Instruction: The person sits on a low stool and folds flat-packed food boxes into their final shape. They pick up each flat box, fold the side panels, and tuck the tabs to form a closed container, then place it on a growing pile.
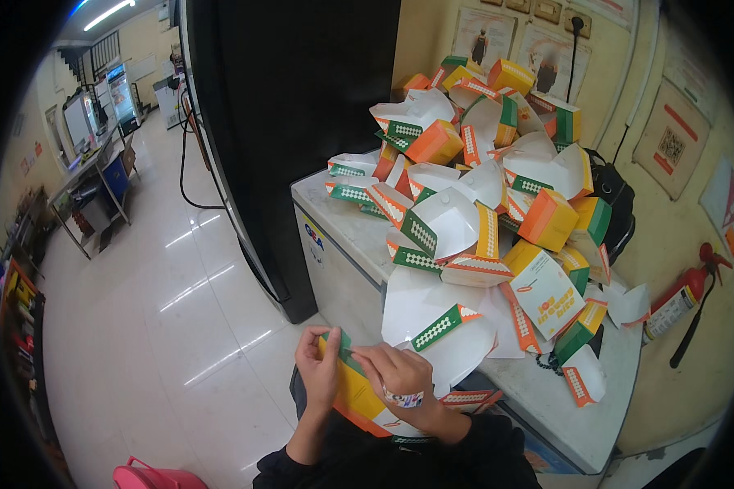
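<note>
Close to my body is a yellow, green and orange paperboard food box [359, 394], partly hidden by my hands. My left hand [318, 373] grips its green upper corner between thumb and fingers. My right hand [400, 379] pinches the green flap just beside the left thumb, and a patterned band lies across its back. Behind the right hand, white unfolded paperboard sheets [397, 305] lie on a white chest freezer. A large heap of folded boxes [452, 214] with scalloped orange and green edges covers much of the freezer top [611, 367].
A tall black cabinet or appliance [300, 91] stands behind the freezer on the left. A red fire extinguisher [679, 299] hangs on the right wall. A black bag [611, 202] sits behind the heap. At lower left is a pink bucket [156, 475] on the tiled floor [177, 354].
</note>
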Available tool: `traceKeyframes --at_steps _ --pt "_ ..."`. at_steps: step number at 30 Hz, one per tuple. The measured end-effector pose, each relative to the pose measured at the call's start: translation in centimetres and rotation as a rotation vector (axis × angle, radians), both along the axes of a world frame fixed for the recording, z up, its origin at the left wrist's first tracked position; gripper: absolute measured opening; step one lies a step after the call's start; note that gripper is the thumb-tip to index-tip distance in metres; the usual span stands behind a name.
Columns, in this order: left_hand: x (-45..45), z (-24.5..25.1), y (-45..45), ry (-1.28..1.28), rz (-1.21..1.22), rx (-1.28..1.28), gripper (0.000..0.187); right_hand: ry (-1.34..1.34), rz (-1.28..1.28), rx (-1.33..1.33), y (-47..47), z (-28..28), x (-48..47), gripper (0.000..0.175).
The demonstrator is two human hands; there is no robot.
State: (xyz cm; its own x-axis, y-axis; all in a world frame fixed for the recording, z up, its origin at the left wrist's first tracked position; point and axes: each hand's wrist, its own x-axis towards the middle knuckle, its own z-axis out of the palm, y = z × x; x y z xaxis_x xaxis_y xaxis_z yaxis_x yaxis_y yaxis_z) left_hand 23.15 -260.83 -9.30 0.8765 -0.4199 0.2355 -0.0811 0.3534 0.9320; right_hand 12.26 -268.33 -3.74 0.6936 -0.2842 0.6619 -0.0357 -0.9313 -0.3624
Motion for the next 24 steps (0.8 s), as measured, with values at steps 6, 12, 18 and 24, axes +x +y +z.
traceKeyframes --at_steps 6,12,18,24 --pt "-0.9 -1.8 -2.6 0.123 -0.095 -0.023 0.011 0.156 -0.207 -0.036 -5.3 1.3 -2.6 0.016" --pt "-3.1 -2.6 -4.0 0.222 -0.297 0.017 0.01 0.369 -0.339 0.063 -10.9 -1.1 -7.6 0.037" --pt "-3.4 -2.6 -3.8 0.188 -0.237 0.045 0.01 0.337 -0.298 0.445 -13.8 -2.3 -9.1 0.042" --pt "-3.1 0.4 1.4 -0.031 -0.001 0.006 0.016 -0.007 -0.216 0.322 -12.2 3.7 -13.9 0.022"
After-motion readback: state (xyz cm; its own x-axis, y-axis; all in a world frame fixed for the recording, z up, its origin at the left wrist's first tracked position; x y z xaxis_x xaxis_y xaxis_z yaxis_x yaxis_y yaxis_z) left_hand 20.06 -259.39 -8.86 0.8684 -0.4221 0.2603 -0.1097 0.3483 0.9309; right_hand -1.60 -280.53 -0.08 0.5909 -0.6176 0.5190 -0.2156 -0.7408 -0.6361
